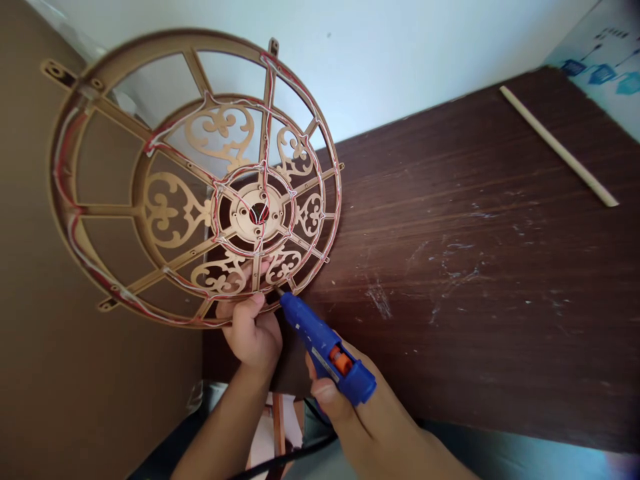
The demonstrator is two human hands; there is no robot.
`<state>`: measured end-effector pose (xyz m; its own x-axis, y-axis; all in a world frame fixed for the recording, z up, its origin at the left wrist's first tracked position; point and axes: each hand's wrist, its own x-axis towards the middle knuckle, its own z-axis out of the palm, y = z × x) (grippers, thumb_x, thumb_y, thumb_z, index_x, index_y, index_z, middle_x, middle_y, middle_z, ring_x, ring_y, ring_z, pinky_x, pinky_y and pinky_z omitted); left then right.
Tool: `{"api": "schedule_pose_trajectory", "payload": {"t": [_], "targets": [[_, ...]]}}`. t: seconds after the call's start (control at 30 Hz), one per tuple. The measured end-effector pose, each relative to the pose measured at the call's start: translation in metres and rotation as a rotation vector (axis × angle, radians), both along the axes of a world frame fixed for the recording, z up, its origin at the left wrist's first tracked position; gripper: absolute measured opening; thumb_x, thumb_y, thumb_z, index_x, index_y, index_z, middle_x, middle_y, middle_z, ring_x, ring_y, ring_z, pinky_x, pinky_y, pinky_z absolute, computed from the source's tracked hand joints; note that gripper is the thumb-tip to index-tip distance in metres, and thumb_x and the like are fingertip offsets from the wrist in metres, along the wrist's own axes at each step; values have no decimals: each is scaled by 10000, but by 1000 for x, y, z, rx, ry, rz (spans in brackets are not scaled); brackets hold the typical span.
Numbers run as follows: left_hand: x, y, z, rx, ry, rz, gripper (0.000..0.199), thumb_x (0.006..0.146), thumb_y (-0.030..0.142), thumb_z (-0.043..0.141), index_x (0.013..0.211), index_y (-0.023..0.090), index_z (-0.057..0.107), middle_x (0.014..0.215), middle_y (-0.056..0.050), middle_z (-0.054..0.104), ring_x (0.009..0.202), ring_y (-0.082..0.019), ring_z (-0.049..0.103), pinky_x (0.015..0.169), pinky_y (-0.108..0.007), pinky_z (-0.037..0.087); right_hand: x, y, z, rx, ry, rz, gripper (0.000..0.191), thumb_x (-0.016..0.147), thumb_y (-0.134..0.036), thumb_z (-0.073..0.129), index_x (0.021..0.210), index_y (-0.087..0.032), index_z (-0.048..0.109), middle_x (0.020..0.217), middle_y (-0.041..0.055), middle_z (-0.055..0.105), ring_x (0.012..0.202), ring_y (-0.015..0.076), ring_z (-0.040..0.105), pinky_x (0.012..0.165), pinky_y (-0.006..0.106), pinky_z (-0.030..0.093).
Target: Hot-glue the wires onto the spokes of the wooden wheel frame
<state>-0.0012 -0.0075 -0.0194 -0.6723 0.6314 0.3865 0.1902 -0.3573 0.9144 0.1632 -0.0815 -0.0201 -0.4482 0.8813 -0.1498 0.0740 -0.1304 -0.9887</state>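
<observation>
A round gold lamp frame (193, 57) with scrolled ornaments stands tilted at the left, with red and white wires (185, 123) running along its rings and spokes. My left hand (254, 333) grips its lower rim, thumb in front and fingers partly hidden behind. In my right hand (333, 393) is a blue hot glue gun (320, 340), with an orange part showing in its body. The nozzle points at the frame's lower rim, just right of my left thumb; whether it touches cannot be made out.
The dark brown wooden table (450, 267) has whitish scuffs. A pale glue stick (557, 145) lies at the back right. A brown panel (100, 387) rises at the left, a white wall (425, 53) behind. A black cord (290, 457) hangs below the table's front edge.
</observation>
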Motion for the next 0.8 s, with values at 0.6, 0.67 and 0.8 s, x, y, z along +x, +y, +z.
{"api": "schedule_pose_trajectory", "payload": {"t": [0.6, 0.67, 0.8], "targets": [[2, 0, 4, -4, -9, 23, 119, 755, 183, 661, 676, 223, 741, 1023, -44, 829, 1241, -313, 735, 1085, -458, 605, 0, 2, 4, -20, 3, 13, 707, 1110, -733, 397, 1481, -220, 713, 1303, 176, 784, 1207, 346, 760, 1173, 559, 581], [2, 0, 3, -3, -32, 14, 132, 746, 180, 652, 708, 224, 771, 1034, -43, 831, 1235, -308, 737, 1071, -449, 613, -2, -2, 1, -3, -2, 2, 694, 1117, -715, 403, 1515, -221, 687, 1307, 174, 784, 1206, 344, 761, 1182, 555, 572], [2, 1, 3, -47, -64, -15, 185, 761, 224, 642, 809, 224, 821, 1073, -47, 832, 1205, -305, 750, 1048, -442, 626, -3, -9, -9, -21, -15, -43, 628, 1130, -674, 418, 1541, -263, 655, 1258, 141, 787, 1163, 319, 768, 1203, 525, 556]]}}
